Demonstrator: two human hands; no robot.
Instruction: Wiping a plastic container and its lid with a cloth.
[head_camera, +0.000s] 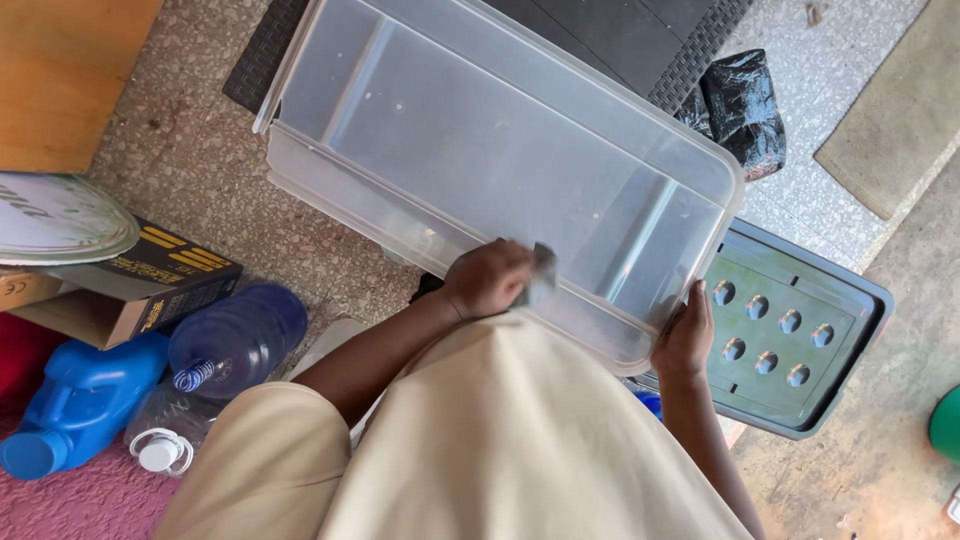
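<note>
A big clear plastic storage bin (470, 130) lies tilted on the floor in front of me, its open side facing me. My left hand (485, 280) is closed around a small grey cloth (542, 272) and presses it against the bin's near wall. At the near right corner, my right hand (686, 335) grips the bin's rim. My beige garment (500, 440) covers the lower part of the view and hides the floor below the bin.
A grey-green lid with round bumps (790, 330) lies to the right of the bin. A black plastic bag (745, 105) and a dark mat (620, 35) are behind it. On the left are a cardboard box (150, 280), a blue bottle (235, 340) and a blue jug (80, 405).
</note>
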